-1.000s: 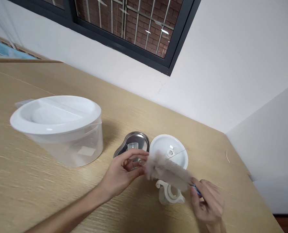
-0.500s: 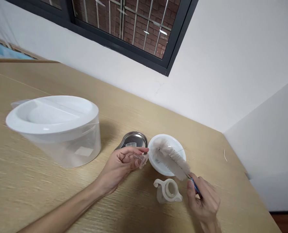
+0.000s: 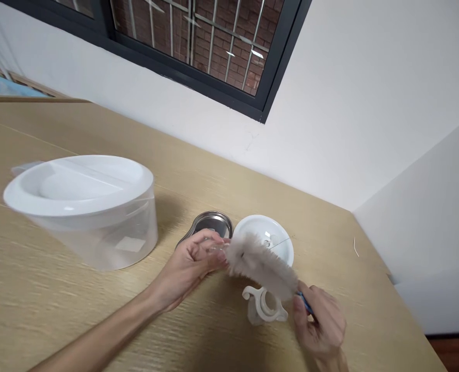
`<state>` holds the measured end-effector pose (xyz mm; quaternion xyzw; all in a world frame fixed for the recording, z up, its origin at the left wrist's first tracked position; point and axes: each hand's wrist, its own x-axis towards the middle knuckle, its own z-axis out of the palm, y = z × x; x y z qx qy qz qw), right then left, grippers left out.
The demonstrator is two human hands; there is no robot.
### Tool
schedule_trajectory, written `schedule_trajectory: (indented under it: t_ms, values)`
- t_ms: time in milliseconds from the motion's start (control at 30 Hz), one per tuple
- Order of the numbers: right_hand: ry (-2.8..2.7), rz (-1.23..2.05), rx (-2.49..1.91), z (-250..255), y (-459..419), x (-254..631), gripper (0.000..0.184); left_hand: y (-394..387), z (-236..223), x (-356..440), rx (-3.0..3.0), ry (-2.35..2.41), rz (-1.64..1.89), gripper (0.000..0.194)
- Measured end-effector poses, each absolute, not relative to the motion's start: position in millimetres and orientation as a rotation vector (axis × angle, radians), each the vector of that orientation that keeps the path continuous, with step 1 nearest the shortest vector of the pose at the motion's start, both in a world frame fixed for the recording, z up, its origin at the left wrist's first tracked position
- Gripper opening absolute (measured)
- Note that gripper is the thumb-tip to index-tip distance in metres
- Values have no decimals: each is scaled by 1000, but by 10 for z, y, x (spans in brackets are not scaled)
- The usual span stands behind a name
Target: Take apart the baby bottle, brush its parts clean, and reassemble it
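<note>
My left hand (image 3: pixel 190 266) is closed around a small clear plastic piece (image 3: pixel 217 250), held just above the wooden table (image 3: pixel 39 305). My right hand (image 3: pixel 319 325) grips the blue handle of a fluffy grey-white bottle brush (image 3: pixel 260 265). The brush's tip meets the clear piece at my left fingertips. Right behind my left hand lies a small steel tray (image 3: pixel 209 225). A white round lid (image 3: pixel 264 243) lies beyond the brush. A small white plastic part with a round opening (image 3: pixel 264 306) stands on the table under the brush.
A large clear tub with a white top (image 3: pixel 82 206) stands at the left of the table. A white wall and a dark-framed barred window (image 3: pixel 198 41) rise behind the table. The table's right edge runs close to my right hand.
The brush swung away from the clear piece half a second ago, and its tip is now back against it. The view has shifted slightly.
</note>
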<state>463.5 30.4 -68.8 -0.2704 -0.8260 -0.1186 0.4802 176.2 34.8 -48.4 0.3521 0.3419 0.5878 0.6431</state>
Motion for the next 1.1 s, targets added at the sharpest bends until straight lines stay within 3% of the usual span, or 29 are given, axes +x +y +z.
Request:
schedule_trajectory:
  t_ms: [133, 400, 600, 700, 833, 1100]
  values:
    - [-2120, -277, -737, -681, 312, 4657, 33, 346, -480, 1799, 978, 968, 1413, 54]
    - [-2079, -299, -696, -719, 301, 4690, 37, 383, -466, 1608, 1373, 1279, 1448, 28]
    - [-1908, -457, -838, -701, 347, 4826, 29, 486, -408, 1098, 2029, 1590, 683, 25]
    - [-1834, -517, -893, -690, 357, 4887, 23, 544, -552, 1022, 2098, 1688, 516, 23]
    - [-1841, -538, -912, -677, 359, 4910, 20, 612, -706, 1054, 2113, 1655, 582, 35]
    - [-1585, -621, -1001, -668, 475, 5013, 12, 603, -565, 1148, 2226, 1651, 899, 34]
